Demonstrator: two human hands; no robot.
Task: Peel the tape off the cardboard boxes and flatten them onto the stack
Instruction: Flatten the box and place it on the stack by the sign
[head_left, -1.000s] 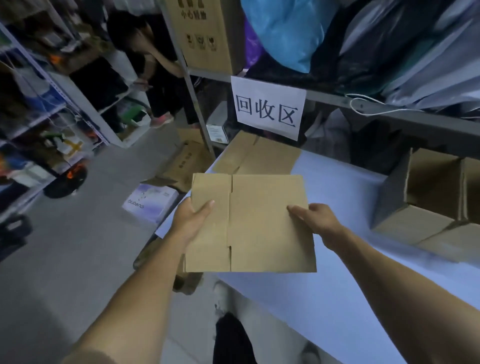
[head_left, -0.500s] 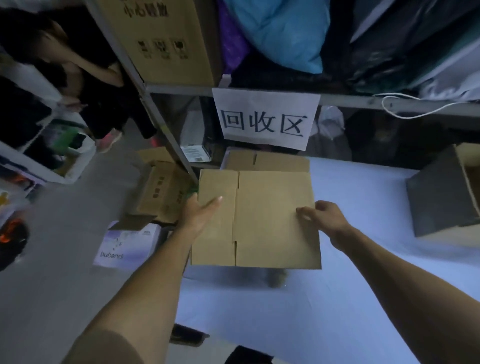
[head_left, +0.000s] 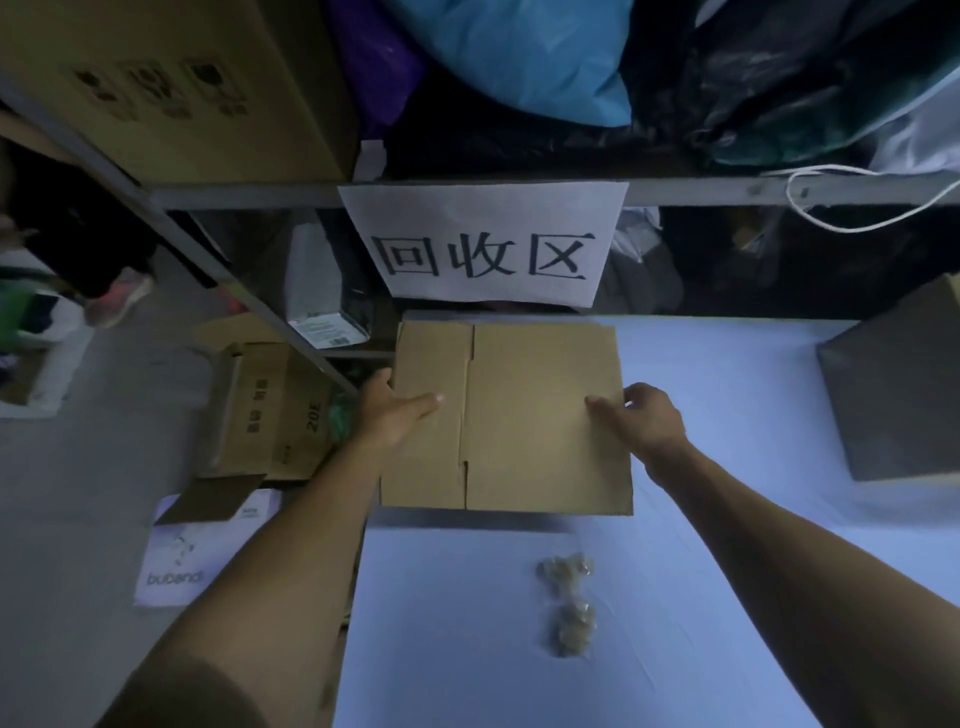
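Note:
A flattened brown cardboard box (head_left: 535, 415) lies level at the table's far left corner, just under the paper sign. My left hand (head_left: 392, 413) grips its left edge with the thumb on top. My right hand (head_left: 647, 421) holds its right edge, thumb on the top face and fingers curled at the rim. The stack is hidden beneath the box, and a dark shadow shows along the box's near edge. Two crumpled wads of peeled tape (head_left: 569, 597) sit on the pale blue table (head_left: 727, 571) nearer to me.
An upright cardboard box (head_left: 893, 405) stands at the table's right. A metal shelf rail (head_left: 701, 189) carrying the white sign (head_left: 488, 244) runs above the far edge. On the floor at left are open cartons (head_left: 270, 410) and a white box (head_left: 176, 566).
Both hands carried the flattened box forward, from the table's near left edge to under the sign, where it now covers the stack. My view tilted down, and the tape wads came into sight.

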